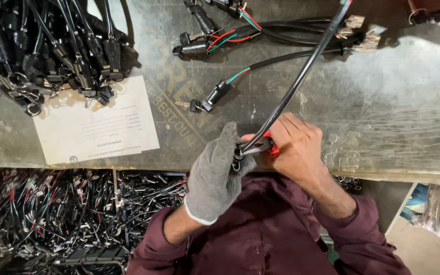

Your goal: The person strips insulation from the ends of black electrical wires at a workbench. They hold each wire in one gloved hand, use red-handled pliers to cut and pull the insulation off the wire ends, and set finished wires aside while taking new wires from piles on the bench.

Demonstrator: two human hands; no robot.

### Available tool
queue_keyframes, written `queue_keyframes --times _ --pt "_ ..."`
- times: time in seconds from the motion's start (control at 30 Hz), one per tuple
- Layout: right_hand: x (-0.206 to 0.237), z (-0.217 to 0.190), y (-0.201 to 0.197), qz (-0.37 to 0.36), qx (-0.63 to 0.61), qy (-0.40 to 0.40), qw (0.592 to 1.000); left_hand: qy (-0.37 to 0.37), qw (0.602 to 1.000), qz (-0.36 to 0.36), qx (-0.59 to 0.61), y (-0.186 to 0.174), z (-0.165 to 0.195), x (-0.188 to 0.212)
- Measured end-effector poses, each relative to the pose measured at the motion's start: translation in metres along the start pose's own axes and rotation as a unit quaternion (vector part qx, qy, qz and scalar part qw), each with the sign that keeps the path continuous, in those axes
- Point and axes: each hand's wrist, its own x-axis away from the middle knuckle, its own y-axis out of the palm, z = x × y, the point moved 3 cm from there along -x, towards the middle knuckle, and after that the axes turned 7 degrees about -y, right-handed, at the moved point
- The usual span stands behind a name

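At lower centre of the frame, our gloved left hand (219, 175) was clamped around the black switch body (238, 154) at the end of the black cable (301, 76), which ran to the upper right. Our bare right hand (295, 147) squeezed shut on red-handled pliers (267, 145), biting at that joint. Working the fitting, we judged; next called for a steady, firm squeeze over the table (408, 102).

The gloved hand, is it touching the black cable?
Touching: the head view shows the gloved left hand wrapped around the black cable at its lower end.
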Motion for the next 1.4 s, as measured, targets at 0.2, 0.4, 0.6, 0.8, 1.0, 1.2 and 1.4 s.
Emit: queue_keyframes --times 0.2,0.4,0.6,0.8,1.0,1.2,1.4 --pt "0.022 -0.001 0.0 -0.068 0.011 0.098 0.993 0.071 0.971 0.048 -0.223 0.003 0.004 0.002" --pt "0.035 -0.008 0.012 -0.039 -0.085 0.085 0.992 0.091 0.949 0.067 -0.295 0.001 0.008 -0.002" --pt "0.022 -0.004 0.017 -0.02 -0.042 0.107 0.993 -0.011 0.997 -0.08 0.002 -0.017 0.015 -0.015" --pt "0.005 0.019 0.026 -0.024 -0.266 -0.074 0.961 -0.134 0.861 -0.32 0.372 -0.021 0.012 -0.017" --pt "0.004 0.016 0.033 0.019 -0.235 -0.089 0.968 -0.064 0.955 -0.182 0.225 -0.018 0.0 -0.003" --pt "-0.005 0.028 0.007 -0.006 0.064 -0.027 0.998 -0.052 0.993 0.077 -0.073 -0.082 -0.007 -0.038" --pt "-0.055 0.049 -0.001 0.033 0.118 -0.102 0.987 -0.011 0.686 0.248 -0.684 -0.124 -0.011 -0.065"
